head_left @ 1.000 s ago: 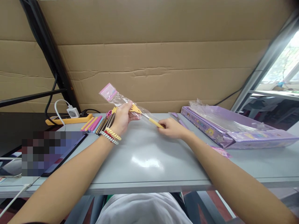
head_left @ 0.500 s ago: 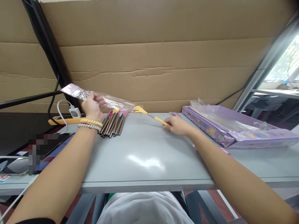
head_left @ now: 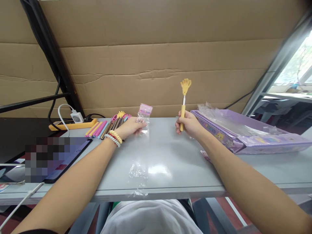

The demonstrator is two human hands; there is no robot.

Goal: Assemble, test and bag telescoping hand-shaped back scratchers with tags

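A clear plastic bag with a pink and purple header (head_left: 145, 109) hangs from my left hand (head_left: 133, 126), its long clear part reaching down to the table's front edge. My right hand (head_left: 186, 124) is closed round the yellow handle of a small back scratcher (head_left: 185, 87), which stands upright with its yellow claw head on top. Just left of my left hand lies a bundle of scratchers (head_left: 116, 122) with metal rods and yellow and pink heads. Pink, yellow and blue handles (head_left: 97, 129) lie beside them.
At the right, a purple box (head_left: 234, 139) holds clear plastic bags. A small purple packet (head_left: 205, 155) lies by my right forearm. On the left are a phone (head_left: 70, 159), a yellow power strip (head_left: 85, 124) with a white charger, and cables. Cardboard (head_left: 165, 74) stands behind.
My left hand has moved right and down, and the bag now hangs lengthwise. The scratcher in my right hand has turned from slanting left to upright. The coloured handles have come into view.
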